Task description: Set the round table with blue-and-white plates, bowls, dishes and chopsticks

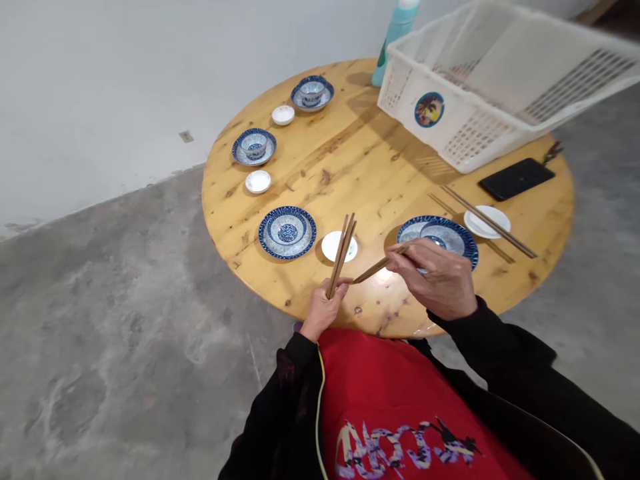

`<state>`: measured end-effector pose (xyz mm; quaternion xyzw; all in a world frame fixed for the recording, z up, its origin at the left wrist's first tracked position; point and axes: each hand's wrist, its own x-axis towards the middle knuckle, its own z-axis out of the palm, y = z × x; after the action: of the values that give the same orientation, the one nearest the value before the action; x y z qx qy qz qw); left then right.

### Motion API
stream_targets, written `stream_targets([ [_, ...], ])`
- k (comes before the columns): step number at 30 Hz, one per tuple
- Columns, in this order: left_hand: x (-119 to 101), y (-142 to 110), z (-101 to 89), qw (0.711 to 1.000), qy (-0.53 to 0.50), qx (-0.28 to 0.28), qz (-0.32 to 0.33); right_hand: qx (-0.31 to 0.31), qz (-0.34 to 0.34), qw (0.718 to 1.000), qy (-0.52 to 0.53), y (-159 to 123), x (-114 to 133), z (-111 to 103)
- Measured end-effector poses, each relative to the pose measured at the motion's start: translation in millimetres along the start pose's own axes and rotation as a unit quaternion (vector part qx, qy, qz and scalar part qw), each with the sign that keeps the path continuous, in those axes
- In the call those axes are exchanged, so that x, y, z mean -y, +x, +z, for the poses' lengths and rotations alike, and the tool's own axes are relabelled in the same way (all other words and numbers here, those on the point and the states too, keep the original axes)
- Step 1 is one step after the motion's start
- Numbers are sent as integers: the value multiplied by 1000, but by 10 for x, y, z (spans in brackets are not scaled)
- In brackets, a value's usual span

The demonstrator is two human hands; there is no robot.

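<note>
Upright wooden chopsticks gripped above round pine bench.
Left hand has fingers closed around them; right hand pinches a slanted chopstick (possibly two), its tip just beside left hand, over blue-and-white plate.

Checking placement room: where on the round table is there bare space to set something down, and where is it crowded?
Widest bare wood on the table lies mid-table, between the white plastic basket, the blue-and-white bowl set and patterned plate. A smaller patch lies between the left hand and right hand. The right side is crowded: saucer, loose chopsticks, black phone.
</note>
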<state>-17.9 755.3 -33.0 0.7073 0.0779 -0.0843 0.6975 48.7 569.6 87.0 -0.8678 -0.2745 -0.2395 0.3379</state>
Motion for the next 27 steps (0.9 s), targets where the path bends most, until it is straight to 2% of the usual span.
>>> stream_targets([
  [6,75,54,85,999,-12,14,36,24,50,996,71,90,146,-127],
  [10,94,23,100,998,-41,54,13,46,92,990,99,188,173,-208],
  [14,-43,-49,92,993,-78,89,-19,72,154,976,136,233,58,-254],
  [16,-132,-88,82,992,-82,94,-31,60,198,965,159,237,-14,-294],
  [20,-215,-130,64,994,-70,83,-25,-16,269,945,185,268,-51,-425],
  [22,-190,-124,65,996,-50,71,-18,-18,260,949,177,298,2,-483],
  [27,-59,-70,94,998,0,59,8,56,207,958,189,340,155,-470],
])
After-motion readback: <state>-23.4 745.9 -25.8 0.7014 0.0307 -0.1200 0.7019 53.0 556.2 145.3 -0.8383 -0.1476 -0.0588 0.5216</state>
